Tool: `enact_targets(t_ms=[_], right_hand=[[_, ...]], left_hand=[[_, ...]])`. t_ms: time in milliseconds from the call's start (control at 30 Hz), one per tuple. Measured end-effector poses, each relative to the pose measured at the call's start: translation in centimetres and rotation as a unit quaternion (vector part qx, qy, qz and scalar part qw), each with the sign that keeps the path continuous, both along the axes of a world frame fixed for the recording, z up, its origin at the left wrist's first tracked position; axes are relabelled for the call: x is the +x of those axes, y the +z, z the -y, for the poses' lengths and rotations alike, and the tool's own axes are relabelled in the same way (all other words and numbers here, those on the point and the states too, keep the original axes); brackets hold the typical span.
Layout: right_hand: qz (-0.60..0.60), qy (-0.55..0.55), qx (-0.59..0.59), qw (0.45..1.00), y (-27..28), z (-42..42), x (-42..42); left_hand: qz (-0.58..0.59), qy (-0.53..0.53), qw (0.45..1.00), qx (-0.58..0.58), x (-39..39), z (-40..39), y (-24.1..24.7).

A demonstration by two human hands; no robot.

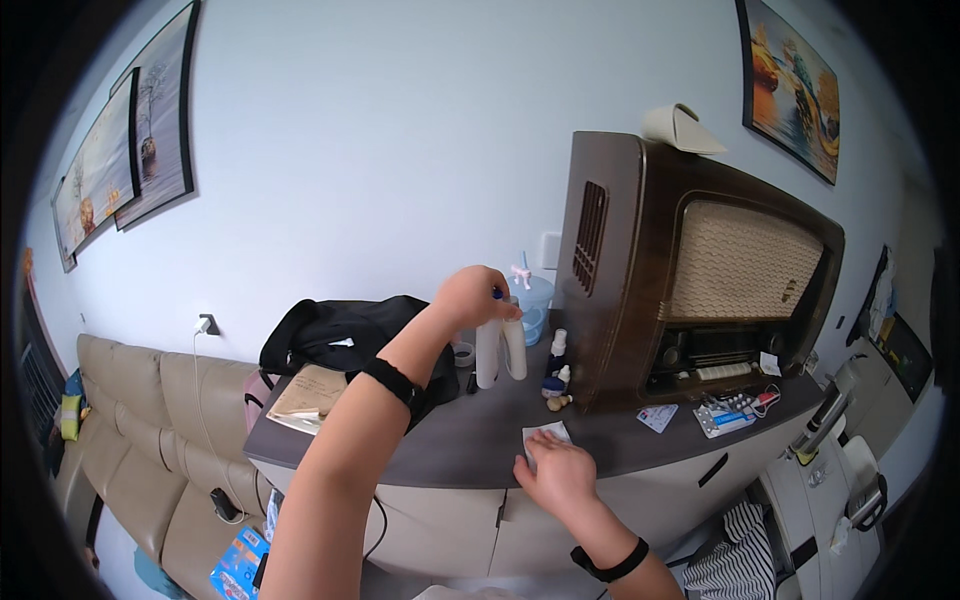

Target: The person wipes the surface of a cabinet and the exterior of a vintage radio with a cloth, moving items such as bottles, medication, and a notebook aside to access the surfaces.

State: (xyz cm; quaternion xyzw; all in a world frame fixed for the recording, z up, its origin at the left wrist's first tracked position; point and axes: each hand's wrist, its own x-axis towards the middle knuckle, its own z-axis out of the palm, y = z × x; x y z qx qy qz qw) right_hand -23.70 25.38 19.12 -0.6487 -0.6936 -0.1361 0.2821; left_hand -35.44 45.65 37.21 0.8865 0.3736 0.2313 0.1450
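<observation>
My left hand [474, 296] grips two slim whitish bottles by their tops; one is a translucent bottle [487, 354] and beside it hangs a cream bottle [514, 349]. Whether their bases touch the cabinet top is hard to judge. With fingers spread flat, my right hand [559, 466] presses a folded white tissue or cloth [556, 430] onto the dark cabinet top [450, 457] near its front edge. Just beyond that hand stand a small dark bottle with a white cap [557, 343], a small blue-and-white bottle [553, 386] and a little tan figure [559, 403].
A large vintage wooden radio [637, 300] fills the right side. Behind the bottles stands a blue plastic cup with a straw [534, 319]. To the left lie a black bag [322, 330] and a brown paper notebook [311, 394]. Blister packs [724, 416] and a card [658, 417] lie before the radio.
</observation>
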Motion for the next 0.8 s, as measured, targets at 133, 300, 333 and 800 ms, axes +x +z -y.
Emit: enact_targets(t_ms=[133,300,333,800], right_hand=[[0.001,0.033,-0.012,0.999,0.0,-0.4,-1.3],[-0.022,0.057,-0.016,0.998,0.3,-0.1,-1.9],[-0.042,0.066,-0.006,0.997,0.2,-0.1,-1.7],[-0.093,0.081,-0.038,0.992,0.5,0.5,-0.7]], left_hand=[[0.007,-0.004,1.0,0.024,0.2,0.2,-1.6],[-0.015,0.028,0.999,0.03,2.3,-2.0,-4.7],[-0.015,0.037,0.999,0.03,2.5,-2.2,-4.8],[-0.061,0.106,0.991,0.056,0.5,-2.2,-4.2]])
